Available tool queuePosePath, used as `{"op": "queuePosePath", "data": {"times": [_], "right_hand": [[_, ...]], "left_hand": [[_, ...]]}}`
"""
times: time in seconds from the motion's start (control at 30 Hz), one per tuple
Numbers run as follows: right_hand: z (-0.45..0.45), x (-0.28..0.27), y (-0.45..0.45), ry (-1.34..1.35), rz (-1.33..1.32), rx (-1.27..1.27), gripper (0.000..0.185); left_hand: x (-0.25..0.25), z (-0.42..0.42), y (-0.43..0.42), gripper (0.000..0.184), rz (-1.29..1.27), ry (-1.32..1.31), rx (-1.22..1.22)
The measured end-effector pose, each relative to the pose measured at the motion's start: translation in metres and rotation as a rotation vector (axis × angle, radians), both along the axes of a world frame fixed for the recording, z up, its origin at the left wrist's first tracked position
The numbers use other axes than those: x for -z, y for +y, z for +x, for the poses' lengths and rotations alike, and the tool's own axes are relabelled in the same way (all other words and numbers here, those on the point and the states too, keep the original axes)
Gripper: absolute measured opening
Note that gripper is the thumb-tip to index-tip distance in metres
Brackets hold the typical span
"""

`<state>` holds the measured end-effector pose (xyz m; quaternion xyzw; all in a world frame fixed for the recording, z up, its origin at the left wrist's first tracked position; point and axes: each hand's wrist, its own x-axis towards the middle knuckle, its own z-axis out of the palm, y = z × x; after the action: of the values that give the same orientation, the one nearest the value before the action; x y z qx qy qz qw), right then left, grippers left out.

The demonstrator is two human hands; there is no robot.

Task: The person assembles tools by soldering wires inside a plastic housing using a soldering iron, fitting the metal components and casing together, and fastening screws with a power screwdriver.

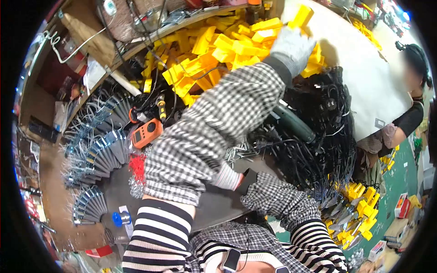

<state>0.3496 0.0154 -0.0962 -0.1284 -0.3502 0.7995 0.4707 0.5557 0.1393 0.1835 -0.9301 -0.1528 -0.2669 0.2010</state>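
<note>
Across the bench reaches my left arm, its checked sleeve running from lower left to upper right. My left hand [293, 49], in a grey glove, is closed on a yellow plastic piece [301, 17] above a heap of similar yellow pieces [236, 45]. Low in the middle is my right hand [226, 176], in a pale glove, over the dark work mat [223, 207]. The left sleeve covers part of it, so its fingers are hidden and I cannot see whether it holds anything. Small metal screws [241, 152] lie just beyond it.
Black cables [318, 136] are bundled at right beside a dark cylindrical tool [295, 123]. Grey wired parts [107, 150] fan out at left, near an orange meter [146, 133] and small red parts [137, 166]. Another person's arm [400, 127] is at far right.
</note>
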Motion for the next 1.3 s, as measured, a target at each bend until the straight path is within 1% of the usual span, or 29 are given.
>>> {"op": "queuePosePath", "data": {"times": [0.03,0.07,0.1,0.13,0.17,0.2,0.23,0.27,0.3,0.33,0.37,0.4,0.47,0.5,0.57,0.67,0.7,0.73,0.77,0.8,0.87,0.9,0.93,1.0,1.03,1.13,1.2,1.27,1.3], "right_hand": [[0.009,-0.070,-0.001,-0.691,0.363,0.202,0.042],[0.011,-0.107,-0.003,-1.377,0.734,0.403,0.035],[0.005,-0.087,-0.002,-1.209,0.854,0.748,0.030],[0.010,-0.086,0.001,-1.070,0.931,0.891,0.026],[0.018,-0.093,-0.006,-1.118,0.762,0.808,0.022],[0.022,-0.090,-0.006,-0.987,0.684,0.953,0.019],[0.025,-0.098,-0.013,-0.923,0.478,1.064,0.016],[0.030,-0.098,-0.012,-0.658,0.153,1.041,0.010],[0.032,-0.135,-0.022,-0.417,-0.003,1.004,0.007],[0.029,-0.152,-0.025,-0.370,-0.060,0.998,0.011],[0.017,-0.168,-0.027,-0.213,-0.085,1.007,0.015],[0.010,-0.171,-0.029,-0.173,-0.055,0.963,0.019],[-0.016,-0.185,-0.034,-0.212,-0.074,0.952,0.020],[-0.024,-0.185,-0.035,-0.255,-0.043,0.929,0.020],[-0.041,-0.184,-0.040,-0.295,-0.029,0.896,0.019],[-0.062,-0.189,-0.052,-0.402,0.002,0.860,0.017],[-0.068,-0.191,-0.057,-0.548,0.065,0.899,0.016],[-0.071,-0.192,-0.060,-0.694,0.135,0.936,0.016],[-0.065,-0.185,-0.058,-0.948,0.493,1.000,0.013],[-0.066,-0.185,-0.055,-0.955,0.497,1.000,0.013],[-0.070,-0.191,-0.053,-1.269,0.900,1.044,0.011],[-0.072,-0.194,-0.058,-1.274,0.574,0.848,0.010],[-0.076,-0.195,-0.061,-1.282,0.572,0.844,0.010],[-0.085,-0.196,-0.064,-0.834,0.252,0.852,0.013],[-0.090,-0.199,-0.068,-0.640,0.161,0.868,0.015],[-0.119,-0.186,-0.067,-0.537,0.117,0.917,0.016],[-0.126,-0.187,-0.067,-0.559,0.078,0.917,0.014],[-0.122,-0.185,-0.066,-0.880,0.088,0.887,0.016],[-0.121,-0.185,-0.063,-1.145,0.234,0.939,0.018]], "left_hand": [[-0.030,-0.039,-0.015,0.038,0.023,-0.069,0.007],[-0.043,-0.068,-0.019,0.041,-0.100,-0.225,0.044],[-0.043,-0.100,-0.015,0.041,-0.320,-0.468,0.244],[-0.034,-0.139,-0.012,0.040,-0.869,-0.589,0.509],[-0.029,-0.185,-0.015,0.035,-1.156,-0.663,0.756],[-0.032,-0.234,-0.038,0.033,-1.416,-0.791,0.726],[-0.024,-0.279,-0.053,0.035,-1.444,-0.832,0.625],[0.000,-0.313,-0.062,0.040,-1.609,-1.008,0.492],[0.027,-0.345,-0.071,0.043,-1.652,-1.068,0.445],[0.062,-0.371,-0.083,0.047,-1.619,-1.129,0.368],[0.084,-0.389,-0.100,0.048,-1.826,-1.296,0.471],[0.103,-0.404,-0.117,0.050,-1.921,-1.390,0.411],[0.117,-0.415,-0.145,0.052,-1.985,-1.507,0.565],[0.125,-0.423,-0.152,0.052,-1.987,-1.529,0.557],[0.139,-0.436,-0.160,0.055,-1.924,-1.476,0.736],[0.144,-0.453,-0.168,0.056,-1.973,-1.488,0.791],[0.143,-0.456,-0.170,0.056,-1.973,-1.522,0.781],[0.143,-0.459,-0.173,0.056,-1.973,-1.530,0.787],[0.144,-0.462,-0.174,0.055,-1.937,-1.545,0.676],[0.144,-0.464,-0.175,0.055,-1.901,-1.556,0.566],[0.142,-0.466,-0.177,0.054,-1.873,-1.587,0.575],[0.141,-0.467,-0.178,0.052,-1.842,-1.612,0.574],[0.141,-0.467,-0.179,0.052,-1.847,-1.618,0.577],[0.141,-0.465,-0.177,0.050,-1.732,-1.670,0.409],[0.140,-0.464,-0.175,0.049,-1.593,-1.601,0.375],[0.139,-0.457,-0.186,0.047,-1.551,-1.597,0.343],[0.138,-0.461,-0.187,0.045,-1.545,-1.609,0.298],[0.141,-0.467,-0.187,0.046,-1.525,-1.581,0.398],[0.141,-0.467,-0.188,0.044,-1.458,-1.518,0.360]]}}
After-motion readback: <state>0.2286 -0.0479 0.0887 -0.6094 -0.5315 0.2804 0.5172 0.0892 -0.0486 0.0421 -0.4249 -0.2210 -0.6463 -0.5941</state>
